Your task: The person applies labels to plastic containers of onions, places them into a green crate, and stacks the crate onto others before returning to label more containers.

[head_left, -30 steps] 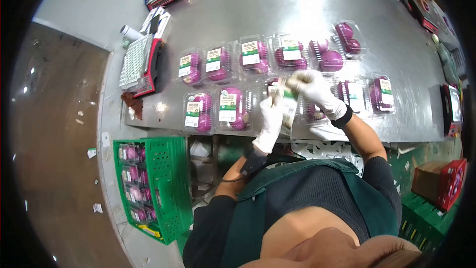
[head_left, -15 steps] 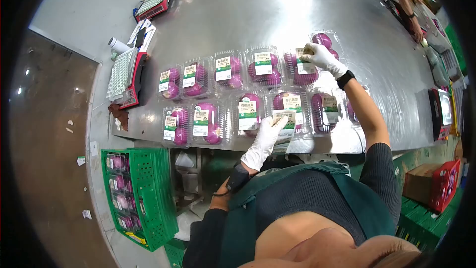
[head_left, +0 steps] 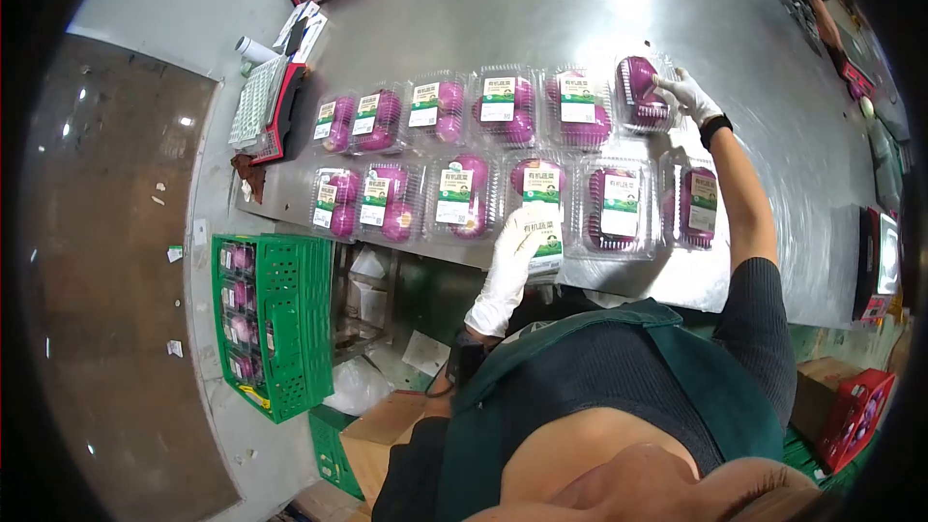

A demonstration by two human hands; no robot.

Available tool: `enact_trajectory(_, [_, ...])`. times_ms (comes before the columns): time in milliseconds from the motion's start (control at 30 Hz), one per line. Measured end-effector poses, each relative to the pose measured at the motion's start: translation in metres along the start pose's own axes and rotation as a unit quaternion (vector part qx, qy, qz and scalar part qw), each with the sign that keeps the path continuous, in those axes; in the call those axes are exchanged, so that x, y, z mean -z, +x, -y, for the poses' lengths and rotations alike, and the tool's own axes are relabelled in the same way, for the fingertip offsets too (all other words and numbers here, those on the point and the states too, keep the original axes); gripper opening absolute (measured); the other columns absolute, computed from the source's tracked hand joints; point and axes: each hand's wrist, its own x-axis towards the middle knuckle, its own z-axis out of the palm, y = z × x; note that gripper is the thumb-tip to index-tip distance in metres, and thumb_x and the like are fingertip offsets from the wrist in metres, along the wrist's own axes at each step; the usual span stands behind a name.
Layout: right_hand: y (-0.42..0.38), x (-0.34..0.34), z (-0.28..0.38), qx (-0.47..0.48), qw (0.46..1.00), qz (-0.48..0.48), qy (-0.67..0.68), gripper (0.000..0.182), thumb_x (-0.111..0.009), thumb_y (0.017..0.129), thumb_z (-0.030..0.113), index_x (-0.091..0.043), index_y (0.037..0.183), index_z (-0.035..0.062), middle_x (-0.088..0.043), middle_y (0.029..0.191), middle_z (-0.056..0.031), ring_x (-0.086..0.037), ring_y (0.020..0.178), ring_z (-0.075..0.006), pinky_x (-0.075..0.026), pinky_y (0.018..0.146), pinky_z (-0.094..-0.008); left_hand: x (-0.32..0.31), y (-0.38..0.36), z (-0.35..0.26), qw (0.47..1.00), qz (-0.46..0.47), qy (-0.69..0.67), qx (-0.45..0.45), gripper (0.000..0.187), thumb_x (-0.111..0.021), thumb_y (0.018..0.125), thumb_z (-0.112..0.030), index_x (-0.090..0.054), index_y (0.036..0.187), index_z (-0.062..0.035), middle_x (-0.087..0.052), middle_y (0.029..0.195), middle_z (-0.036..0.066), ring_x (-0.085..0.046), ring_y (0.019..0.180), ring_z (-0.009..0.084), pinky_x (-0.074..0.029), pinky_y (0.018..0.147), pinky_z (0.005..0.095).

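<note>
My gloved left hand [head_left: 510,266] is closed on a stack of printed labels [head_left: 543,235], held over the near edge of the metal table. At the right end of the back row, my gloved right hand [head_left: 688,99] grips the right edge of a clear plastic clamshell box [head_left: 640,87]. Round purple vegetables, which look like red onions, lie inside it, and no label shows on its lid. Beside it sits a labelled box [head_left: 578,108]. Below it in the front row are more labelled boxes, one in the middle [head_left: 619,208] and one at the right end [head_left: 694,201].
Several labelled boxes continue leftward in two rows on the metal table [head_left: 435,19]. Red scales [head_left: 275,111] stand at its left edge. A green crate [head_left: 290,329] of packed boxes is at lower left. Another person's arm [head_left: 820,14] reaches in at upper right.
My right hand has left the labelled box in the back row and moved right to the unlabelled one, which is now turned. The labels remain in my left hand. The view has shifted.
</note>
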Motion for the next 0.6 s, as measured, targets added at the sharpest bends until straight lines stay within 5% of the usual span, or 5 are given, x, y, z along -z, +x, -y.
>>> enact_trajectory(67, [-0.020, 0.003, -0.025, 0.026, 0.998, 0.062, 0.013, 0.108, -0.076, 0.070, 0.051, -0.018, 0.143, -0.0041, -0.049, 0.128, -0.0253, -0.055, 0.110, -0.0296, -0.050, 0.080, -0.0364, -0.008, 0.006, -0.003, 1.000, 0.008, 0.012, -0.019, 0.031, -0.050, 0.090, 0.002, -0.051, 0.121, -0.0002, -0.059, 0.112, 0.006, -0.057, 0.101, 0.0122, -0.046, 0.087, 0.0265])
enact_trajectory(267, [-0.108, -0.045, -0.001, 0.237, 0.870, -0.274, -0.333, 0.089, -0.064, 0.078, 0.056, -0.035, 0.136, -0.0042, -0.053, 0.122, -0.0285, -0.054, 0.113, -0.0340, -0.044, 0.094, -0.0429, -0.025, 0.033, -0.002, 0.988, -0.102, 0.117, -0.007, 0.016, -0.060, 0.090, -0.010, -0.066, 0.097, 0.0025, -0.065, 0.080, 0.001, -0.056, 0.071, 0.0065, -0.047, 0.063, 0.0225])
enact_trajectory(333, [-0.181, -0.064, 0.067, 0.138, 0.982, -0.030, -0.122, 0.076, -0.067, 0.077, 0.052, -0.048, 0.124, -0.0050, -0.061, 0.111, -0.0232, -0.059, 0.104, -0.0298, -0.047, 0.089, -0.0398, -0.025, 0.039, 0.004, 0.984, -0.115, 0.121, -0.064, 0.019, -0.062, 0.090, -0.015, -0.067, 0.094, 0.0032, -0.063, 0.074, -0.001, -0.052, 0.067, 0.0050, -0.044, 0.059, 0.0221])
enact_trajectory(400, [-0.221, -0.111, 0.058, 0.255, 0.954, 0.158, 0.018, 0.047, -0.068, 0.081, 0.038, -0.061, 0.104, -0.0027, -0.066, 0.093, -0.0137, -0.063, 0.082, -0.0198, -0.051, 0.071, -0.0325, -0.027, 0.037, 0.009, 0.986, -0.113, 0.069, -0.102, 0.024, -0.064, 0.089, -0.019, -0.067, 0.092, 0.0041, -0.061, 0.070, -0.002, -0.049, 0.065, 0.0043, -0.043, 0.058, 0.0221])
enact_trajectory(600, [-0.254, -0.123, 0.041, 0.308, 0.940, -0.009, 0.149, 0.011, -0.062, 0.087, 0.012, -0.065, 0.087, 0.0016, -0.065, 0.075, -0.0043, -0.060, 0.071, -0.0097, -0.048, 0.064, -0.0260, 0.015, -0.001, 0.020, 0.989, 0.051, 0.102, -0.091, 0.045, -0.073, 0.081, -0.021, -0.058, 0.115, 0.0033, -0.067, 0.099, 0.010, -0.062, 0.087, 0.0154, -0.050, 0.081, 0.0309])
